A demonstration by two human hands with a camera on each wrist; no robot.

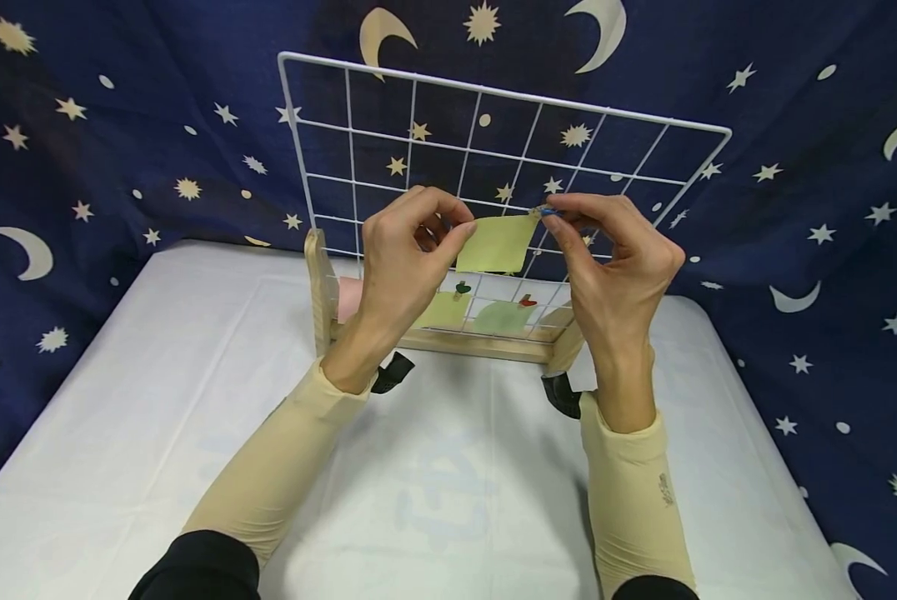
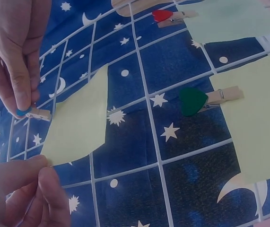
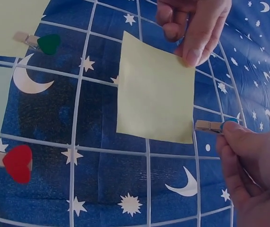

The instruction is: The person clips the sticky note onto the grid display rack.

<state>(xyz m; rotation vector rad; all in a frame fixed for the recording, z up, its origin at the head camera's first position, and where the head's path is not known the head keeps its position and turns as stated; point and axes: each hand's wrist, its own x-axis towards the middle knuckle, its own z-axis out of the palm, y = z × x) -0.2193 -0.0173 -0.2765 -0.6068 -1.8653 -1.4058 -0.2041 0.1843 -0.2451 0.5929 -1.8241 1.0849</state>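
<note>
Between finger and thumb, my left hand (image 1: 411, 250) pinches the upper left corner of a yellow paper note (image 1: 497, 243), which lies against a white wire grid (image 1: 508, 87). My right hand (image 1: 624, 254) pinches a small wooden clothespin (image 3: 210, 126) with a blue decoration, its tip at the note's other upper corner. Whether the clothespin bites the paper and wire, I cannot tell. Lower on the grid, a green-heart clothespin (image 2: 198, 100) holds another yellow note (image 2: 255, 123), and a red-heart clothespin (image 3: 16, 163) holds a pale green note (image 1: 504, 317).
A wooden stand (image 1: 486, 343) carries the grid on a white-covered table (image 1: 433, 492). Partly behind my left hand is a pink note (image 1: 349, 298). Dark blue cloth (image 1: 193, 108) with moons and stars hangs behind. Black pieces (image 1: 561, 395) sit by both wrists.
</note>
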